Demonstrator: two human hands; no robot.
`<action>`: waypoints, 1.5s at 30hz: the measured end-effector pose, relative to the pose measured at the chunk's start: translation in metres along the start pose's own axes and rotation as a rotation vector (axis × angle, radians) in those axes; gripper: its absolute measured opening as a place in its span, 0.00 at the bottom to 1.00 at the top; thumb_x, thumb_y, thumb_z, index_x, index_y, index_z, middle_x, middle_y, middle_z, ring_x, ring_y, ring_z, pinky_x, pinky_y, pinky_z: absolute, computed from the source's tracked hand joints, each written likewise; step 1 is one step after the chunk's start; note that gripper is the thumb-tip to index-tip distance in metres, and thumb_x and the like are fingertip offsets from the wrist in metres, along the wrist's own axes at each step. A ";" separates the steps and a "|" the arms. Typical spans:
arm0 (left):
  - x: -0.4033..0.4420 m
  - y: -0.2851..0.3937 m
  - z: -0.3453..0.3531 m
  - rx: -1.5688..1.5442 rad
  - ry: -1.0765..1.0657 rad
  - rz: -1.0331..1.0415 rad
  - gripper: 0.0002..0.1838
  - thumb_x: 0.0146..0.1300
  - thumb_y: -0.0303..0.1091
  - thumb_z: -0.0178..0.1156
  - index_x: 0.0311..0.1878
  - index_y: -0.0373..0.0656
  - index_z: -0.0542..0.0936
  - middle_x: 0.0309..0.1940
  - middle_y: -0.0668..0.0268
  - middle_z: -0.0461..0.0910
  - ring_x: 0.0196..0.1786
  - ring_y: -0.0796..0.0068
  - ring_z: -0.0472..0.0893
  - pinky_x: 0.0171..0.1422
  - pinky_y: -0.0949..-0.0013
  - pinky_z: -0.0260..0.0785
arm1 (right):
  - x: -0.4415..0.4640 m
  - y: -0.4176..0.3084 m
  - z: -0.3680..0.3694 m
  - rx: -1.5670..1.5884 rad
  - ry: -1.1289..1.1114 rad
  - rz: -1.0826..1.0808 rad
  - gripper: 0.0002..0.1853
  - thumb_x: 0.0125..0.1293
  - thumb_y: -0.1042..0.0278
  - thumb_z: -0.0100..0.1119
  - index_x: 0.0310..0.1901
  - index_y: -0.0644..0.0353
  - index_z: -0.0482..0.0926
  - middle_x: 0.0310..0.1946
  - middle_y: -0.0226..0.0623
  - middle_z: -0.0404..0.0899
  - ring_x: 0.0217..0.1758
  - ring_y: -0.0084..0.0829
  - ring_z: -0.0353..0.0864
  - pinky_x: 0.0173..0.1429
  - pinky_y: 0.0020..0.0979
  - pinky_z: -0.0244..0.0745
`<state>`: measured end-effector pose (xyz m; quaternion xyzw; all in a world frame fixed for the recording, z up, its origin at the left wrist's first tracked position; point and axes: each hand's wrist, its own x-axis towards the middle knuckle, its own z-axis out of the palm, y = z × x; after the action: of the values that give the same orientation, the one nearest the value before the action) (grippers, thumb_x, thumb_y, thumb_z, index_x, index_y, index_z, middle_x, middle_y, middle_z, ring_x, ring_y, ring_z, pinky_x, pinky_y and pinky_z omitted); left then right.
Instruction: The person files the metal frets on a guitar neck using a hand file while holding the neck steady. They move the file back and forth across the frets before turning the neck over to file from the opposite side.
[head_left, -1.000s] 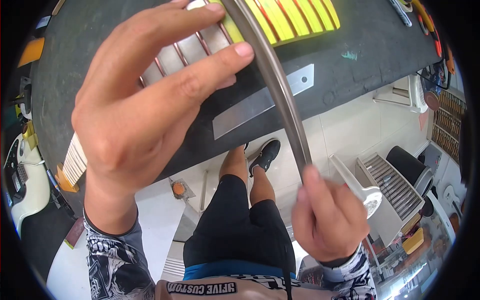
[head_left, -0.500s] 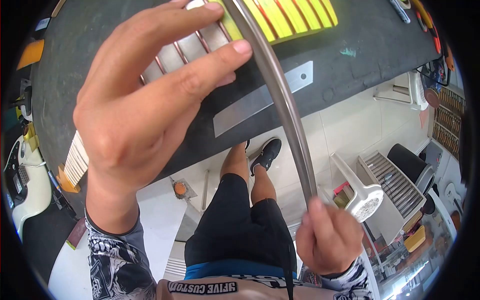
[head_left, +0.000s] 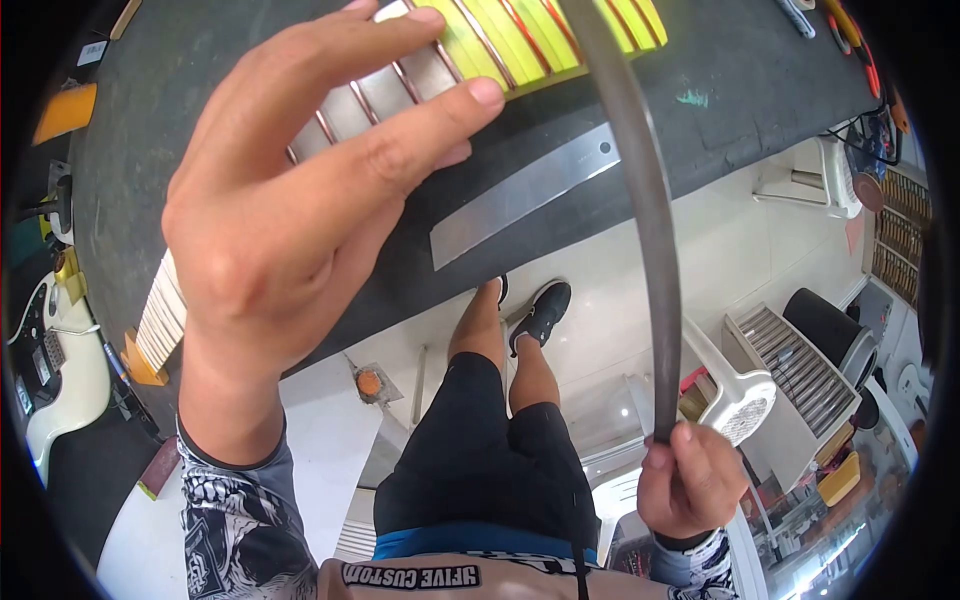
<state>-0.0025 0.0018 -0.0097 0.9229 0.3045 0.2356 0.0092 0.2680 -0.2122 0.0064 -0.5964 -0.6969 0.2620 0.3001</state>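
Observation:
My left hand point(head_left: 310, 190) reaches over a guitar neck with metal frets, its fingers bent around the neck. Yellow tape point(head_left: 500, 45) covers the neck's fretboard beyond my fingertips, with frets showing between the strips. My right hand point(head_left: 695, 480) is closed on the lower end of a long, curved grey metal file point(head_left: 655, 220). The file rises across the taped part, and its upper end is cut off by the frame. A flat steel ruler-like plate point(head_left: 525, 195) with a hole lies on the dark bench near its edge.
The dark bench mat point(head_left: 740, 90) carries tools at the far right. A wooden neck support point(head_left: 143, 360) stands at the left, beside a white guitar body point(head_left: 75, 375). Beyond the bench edge are a white chair point(head_left: 735, 395), a slatted box point(head_left: 795, 365) and the floor.
The file has shifted right along the taped frets, and my right hand has moved right and down with it. My left hand has stayed nearly in place on the neck.

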 end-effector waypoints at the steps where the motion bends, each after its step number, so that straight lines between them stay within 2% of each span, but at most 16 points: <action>1: 0.000 -0.001 -0.001 0.001 -0.002 0.005 0.24 0.46 0.18 0.73 0.49 0.47 0.90 0.52 0.52 0.85 0.57 0.50 0.84 0.62 0.55 0.79 | -0.010 0.000 -0.001 0.051 -0.007 0.027 0.33 0.48 0.87 0.63 0.61 0.60 0.79 0.28 0.39 0.83 0.21 0.30 0.80 0.25 0.28 0.73; 3: -0.001 0.000 -0.001 -0.004 -0.002 0.000 0.23 0.47 0.19 0.73 0.49 0.48 0.90 0.52 0.53 0.85 0.58 0.51 0.84 0.63 0.55 0.79 | -0.028 -0.004 -0.004 0.148 -0.031 0.101 0.31 0.49 0.85 0.62 0.60 0.61 0.80 0.27 0.40 0.83 0.21 0.30 0.80 0.24 0.28 0.76; 6: -0.002 0.001 0.001 -0.011 0.014 -0.016 0.23 0.47 0.19 0.73 0.49 0.48 0.90 0.52 0.53 0.85 0.58 0.51 0.84 0.63 0.55 0.79 | -0.035 -0.010 -0.006 0.189 -0.057 0.124 0.26 0.60 0.81 0.61 0.62 0.59 0.78 0.20 0.35 0.81 0.19 0.30 0.78 0.26 0.28 0.72; 10: -0.004 -0.010 0.000 0.043 -0.003 0.064 0.23 0.47 0.19 0.73 0.49 0.49 0.90 0.52 0.54 0.86 0.59 0.51 0.83 0.64 0.55 0.78 | -0.036 -0.015 -0.007 0.204 -0.081 0.157 0.26 0.59 0.81 0.61 0.61 0.59 0.79 0.20 0.35 0.81 0.20 0.31 0.81 0.29 0.30 0.77; 13: -0.002 -0.004 -0.001 -0.013 0.009 -0.002 0.22 0.48 0.20 0.73 0.49 0.50 0.90 0.53 0.54 0.86 0.59 0.51 0.83 0.64 0.55 0.77 | -0.033 -0.018 -0.007 0.192 -0.097 0.164 0.25 0.58 0.82 0.61 0.60 0.59 0.80 0.20 0.35 0.81 0.21 0.32 0.81 0.30 0.30 0.79; 23: 0.000 0.002 -0.005 -0.057 -0.024 -0.074 0.23 0.48 0.22 0.74 0.49 0.52 0.90 0.53 0.55 0.86 0.59 0.52 0.83 0.64 0.56 0.77 | -0.030 -0.027 -0.013 0.062 -0.152 0.115 0.29 0.54 0.84 0.61 0.62 0.61 0.78 0.25 0.40 0.82 0.23 0.37 0.82 0.29 0.32 0.77; 27: 0.000 0.003 -0.005 -0.066 -0.027 -0.083 0.23 0.47 0.22 0.73 0.49 0.52 0.90 0.53 0.55 0.86 0.59 0.51 0.83 0.64 0.56 0.77 | 0.018 -0.025 -0.007 0.057 -0.184 0.081 0.29 0.53 0.85 0.63 0.60 0.63 0.80 0.26 0.42 0.81 0.23 0.36 0.81 0.29 0.31 0.75; 29: 0.001 0.004 -0.004 -0.081 -0.017 -0.088 0.23 0.46 0.21 0.73 0.49 0.50 0.90 0.53 0.54 0.86 0.59 0.51 0.83 0.64 0.55 0.77 | 0.056 -0.021 0.013 -0.010 -0.103 0.007 0.31 0.49 0.84 0.68 0.60 0.61 0.82 0.29 0.38 0.81 0.21 0.31 0.78 0.24 0.29 0.74; 32: 0.001 0.003 -0.003 -0.095 -0.010 -0.089 0.24 0.45 0.21 0.73 0.49 0.49 0.90 0.53 0.53 0.85 0.59 0.50 0.83 0.65 0.54 0.77 | 0.114 -0.022 0.037 0.036 -0.020 -0.004 0.25 0.57 0.86 0.64 0.59 0.64 0.83 0.25 0.40 0.82 0.21 0.32 0.79 0.28 0.28 0.74; 35: 0.002 0.004 -0.004 -0.090 -0.015 -0.088 0.24 0.44 0.21 0.73 0.49 0.48 0.90 0.53 0.53 0.85 0.58 0.49 0.83 0.65 0.53 0.77 | 0.126 -0.025 0.032 0.058 -0.052 0.013 0.24 0.58 0.85 0.65 0.58 0.64 0.83 0.25 0.40 0.83 0.20 0.31 0.78 0.28 0.28 0.74; 37: 0.002 0.003 -0.002 -0.086 -0.010 -0.078 0.24 0.45 0.21 0.73 0.49 0.48 0.90 0.53 0.53 0.85 0.58 0.49 0.83 0.65 0.53 0.77 | 0.112 -0.025 0.026 0.021 -0.074 0.024 0.24 0.57 0.84 0.65 0.58 0.64 0.83 0.25 0.39 0.82 0.20 0.31 0.78 0.27 0.28 0.74; 40: 0.002 0.002 -0.004 -0.078 -0.020 -0.075 0.24 0.45 0.21 0.73 0.49 0.48 0.90 0.53 0.53 0.85 0.58 0.50 0.83 0.65 0.53 0.77 | 0.045 -0.019 0.007 0.021 -0.116 0.008 0.31 0.49 0.85 0.67 0.61 0.63 0.81 0.30 0.39 0.83 0.21 0.29 0.79 0.24 0.26 0.73; 42: 0.002 0.003 -0.006 -0.075 -0.033 -0.076 0.24 0.46 0.21 0.73 0.50 0.48 0.90 0.53 0.53 0.85 0.58 0.50 0.83 0.65 0.53 0.77 | 0.005 -0.024 -0.011 0.021 -0.193 0.069 0.30 0.51 0.84 0.63 0.60 0.63 0.79 0.25 0.40 0.81 0.22 0.38 0.81 0.29 0.33 0.76; 45: 0.001 0.001 -0.005 -0.071 -0.034 -0.067 0.24 0.47 0.20 0.73 0.50 0.48 0.90 0.53 0.53 0.85 0.58 0.50 0.83 0.65 0.54 0.77 | -0.012 -0.030 -0.012 -0.003 -0.164 0.071 0.30 0.51 0.84 0.62 0.61 0.63 0.78 0.26 0.41 0.82 0.23 0.39 0.81 0.30 0.34 0.76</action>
<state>-0.0032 0.0008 -0.0044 0.9152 0.3262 0.2302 0.0552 0.2579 -0.2284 0.0352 -0.5976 -0.6980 0.3194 0.2318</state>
